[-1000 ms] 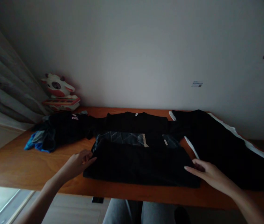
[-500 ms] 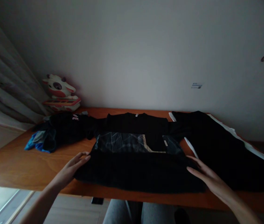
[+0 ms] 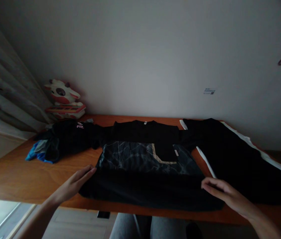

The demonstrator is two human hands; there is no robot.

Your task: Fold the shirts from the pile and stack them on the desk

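Note:
A black T-shirt (image 3: 145,191) lies spread on the table in front of me, its collar toward the wall. Across its middle runs a dark marbled panel (image 3: 128,157), with a black pocket (image 3: 165,153) edged in beige. My left hand (image 3: 79,179) has thumb and fingers together on the shirt's left side. On the opposite side, my right hand (image 3: 221,189) pinches the shirt's right edge with curled fingers. The plain lower part of the shirt bulges near the table's front edge.
To the right lies another black garment (image 3: 245,166) with white edges. At the left are a rumpled dark garment (image 3: 68,137) and a blue cloth (image 3: 41,156). A cow-shaped toy keyboard (image 3: 66,108) stands against the wall by a curtain (image 3: 8,83). The wooden table (image 3: 13,176) ends before my knees.
More of the marbled panel and the pocket's whole lower border now show. My right hand has come nearer to me, its fingers now closed on the edge. The shirt's bottom has slid slightly toward me.

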